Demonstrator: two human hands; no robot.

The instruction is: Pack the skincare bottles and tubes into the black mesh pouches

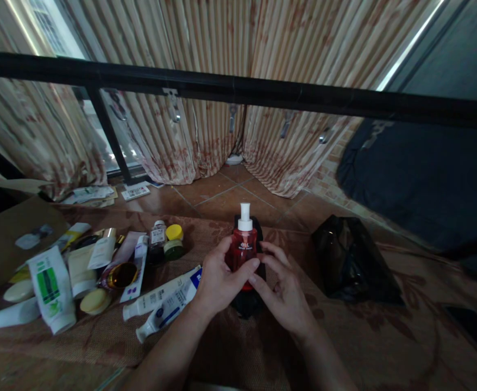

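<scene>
A red translucent bottle [245,247] with a white cap and nozzle stands out in the middle of the head view, its nozzle pointing away from me. My left hand [222,274] wraps round its left side, with the thumb laid across the front. On the right side my right hand [281,285] holds it with bent fingers, the thumb touching the lower front. Both thumbs nearly meet and hide part of the bottle's lower half. Behind and beneath the bottle lies something black [249,307] that I cannot make out. Two white tubes [169,304] lie just left of my left hand.
Several tubes, jars and small bottles crowd the left of the cloth [218,353], among them a white-and-green tube [51,288]. A cardboard box [14,239] stands at far left. On the right sits a black plastic bag [352,260]. A dark rail [238,87] crosses before the curtains [206,49].
</scene>
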